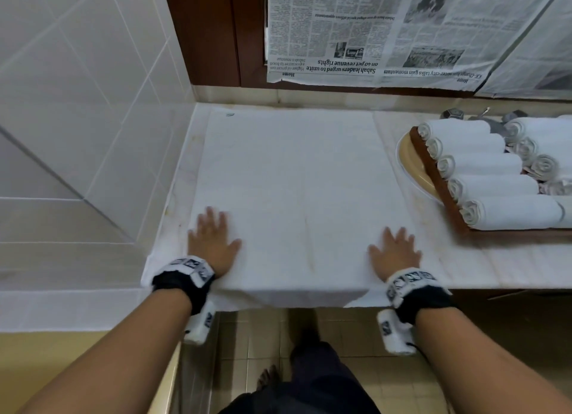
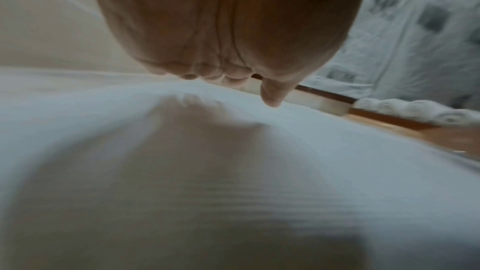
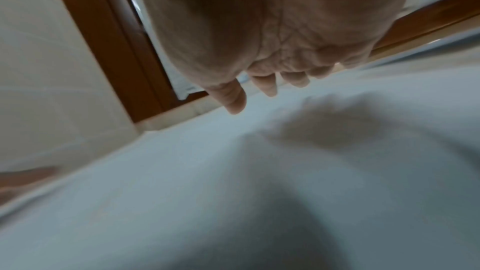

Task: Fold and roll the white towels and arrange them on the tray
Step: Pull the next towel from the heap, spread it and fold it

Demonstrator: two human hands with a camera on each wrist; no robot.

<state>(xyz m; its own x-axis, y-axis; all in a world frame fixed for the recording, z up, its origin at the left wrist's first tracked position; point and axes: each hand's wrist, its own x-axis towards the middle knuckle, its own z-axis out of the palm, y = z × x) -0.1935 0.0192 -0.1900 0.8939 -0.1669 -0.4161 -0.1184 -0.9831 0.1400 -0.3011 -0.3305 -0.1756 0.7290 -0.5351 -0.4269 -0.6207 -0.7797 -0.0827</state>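
- I see one white towel (image 1: 288,194) spread flat on the counter (image 1: 510,265), its near edge hanging over the counter's front lip at 6 o'clock.
- Left hand (image 1: 212,243): palm down, fingers straight and spread wide, holding nothing. It sits on the towel's near-left corner, at 8 o'clock from towel centre.
- Right hand (image 1: 394,252): same pose, palm down, fingers splayed, nothing held. It sits on the towel's near-right part, at 4 o'clock from towel centre.
- Most of the towel runs from both hands toward 12 o'clock, up to the back wall.
- Left wrist view: left hand (image 2: 228,28) open over the towel (image 2: 233,171), its shadow on the cloth right below. Blurred, so I can't confirm contact here.
- Right wrist view: right hand (image 3: 272,28) open, fingers (image 3: 267,85) pointing down at the towel (image 3: 182,202), shadow under the palm. Blurred too.
- Wooden tray (image 1: 439,178) sits at 2 o'clock from the right hand, well apart from it, beside the flat towel's right edge.
- Rolled towels (image 1: 483,166) lie on the tray, five in the near row side by side, spiral ends facing 9 o'clock. More rolls behind, cut off by the frame.
- Tray overlaps a beige oval dish (image 1: 411,163) at its 9 o'clock side.
- Newspaper (image 1: 371,33) hangs on the wall at 12 o'clock.
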